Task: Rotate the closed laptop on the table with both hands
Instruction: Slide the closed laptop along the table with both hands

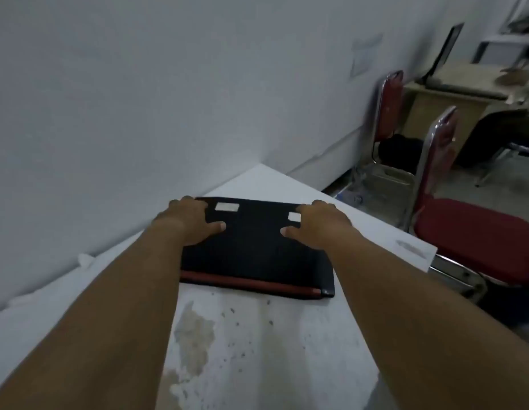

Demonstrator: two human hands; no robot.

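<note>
The closed laptop (254, 247) lies flat on the white bench (257, 335), straight ahead of the person and close to the far corner of the bench, where it meets the wall (139, 99). Its long axis runs from left to right across the view, slightly tilted, so that the near long edge — the one with the red stripe (248, 282) — faces the person.

The left hand (189, 221) rests on the far left part of the lid, with the fingers curled over the far left corner and the thumb stretched inward on the top. The right hand (319, 224) does the same on the far right part, thumb pointing toward the middle. Both hands are partly open and spread, pressing on the laptop and hooking its far edge; how firmly the fingers hold that edge cannot be told, because they are hidden behind the lid.

The two hands seem about equally near, one at each end of the long axis. This is what the turn probably depends on — one hand pulling and the other pushing should swing the laptop around its middle. The wall is close to the left corner, so that side has little room.
</note>
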